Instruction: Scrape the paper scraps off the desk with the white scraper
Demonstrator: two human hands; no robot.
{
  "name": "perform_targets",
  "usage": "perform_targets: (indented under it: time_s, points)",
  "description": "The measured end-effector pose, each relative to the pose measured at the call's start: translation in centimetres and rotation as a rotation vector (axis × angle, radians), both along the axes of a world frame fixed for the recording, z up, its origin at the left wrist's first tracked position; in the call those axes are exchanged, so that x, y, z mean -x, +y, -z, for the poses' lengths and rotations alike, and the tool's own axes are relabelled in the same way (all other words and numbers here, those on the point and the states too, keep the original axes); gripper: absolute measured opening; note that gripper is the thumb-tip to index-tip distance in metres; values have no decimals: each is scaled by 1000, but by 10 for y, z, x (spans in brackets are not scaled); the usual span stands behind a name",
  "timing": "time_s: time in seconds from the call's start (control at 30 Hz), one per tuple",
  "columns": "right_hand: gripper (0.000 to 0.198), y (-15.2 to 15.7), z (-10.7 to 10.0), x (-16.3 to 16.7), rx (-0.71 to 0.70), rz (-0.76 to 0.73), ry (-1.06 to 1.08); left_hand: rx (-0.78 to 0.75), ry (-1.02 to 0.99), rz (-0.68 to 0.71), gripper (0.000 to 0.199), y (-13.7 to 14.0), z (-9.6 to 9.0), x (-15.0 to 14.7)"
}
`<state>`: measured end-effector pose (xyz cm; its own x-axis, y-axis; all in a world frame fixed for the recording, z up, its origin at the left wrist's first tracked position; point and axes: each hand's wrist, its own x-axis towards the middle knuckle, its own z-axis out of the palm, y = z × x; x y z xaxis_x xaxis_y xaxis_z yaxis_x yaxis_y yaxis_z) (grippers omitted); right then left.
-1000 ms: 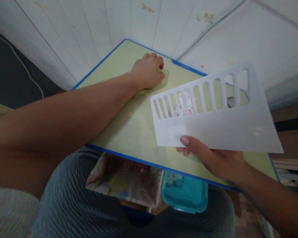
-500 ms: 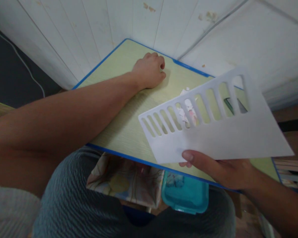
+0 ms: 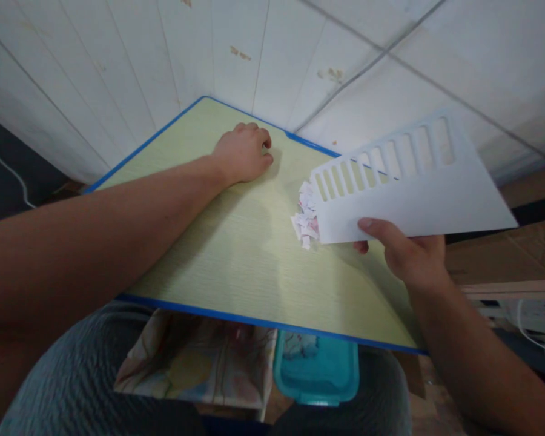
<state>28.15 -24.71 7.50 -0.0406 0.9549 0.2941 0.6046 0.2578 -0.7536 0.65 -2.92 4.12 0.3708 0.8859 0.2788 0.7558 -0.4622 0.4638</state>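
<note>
My right hand [image 3: 418, 257] grips a flat white slotted panel [image 3: 390, 206] by its lower edge, thumb on top and fingers underneath. A row of rounded slots, growing longer toward the right, runs along the panel's upper part. It is held tilted over the right side of a pale yellow-green tabletop [image 3: 218, 248]. Beside the panel's left end lies a small heap of torn paper scraps [image 3: 306, 221], white with some pink. My left hand [image 3: 245, 152] rests on the tabletop near the back, its fingers curled loosely with nothing visible in them.
A blue edge strip [image 3: 200, 313] borders the tabletop. White panelled walls [image 3: 227, 54] rise behind it, with a cable [image 3: 345, 85] running down. Below the front edge sit a turquoise plastic container [image 3: 320, 375] and a patterned cloth bundle [image 3: 191, 363]. Cardboard [image 3: 504, 254] stands at the right.
The slotted panel has moved rightward and up off the paper scraps, which now show at its left end. The left hand stays resting on the tabletop; the view has shifted.
</note>
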Motion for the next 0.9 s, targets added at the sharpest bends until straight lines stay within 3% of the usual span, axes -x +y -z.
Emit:
perform_targets:
  time_s: [0.13, 0.4, 0.57, 0.77, 0.9]
  points:
    - [39, -2, -3, 14, 3, 37, 104, -24, 64, -3, 43, -3, -3, 0]
    - [45, 0, 0, 11, 47, 6, -11, -5, 28, -3, 47, 0, 1, 1]
    - [40, -13, -1, 25, 64, -75, -33, 32, -28, 6, 49, -1, 1, 0]
    - [30, -31, -13, 47, 48, -304, -158, 46, -11, 2, 41, -4, -2, 0]
    - [35, -32, -13, 48, 77, -286, -109, 44, 13, 11, 38, -4, -3, 1]
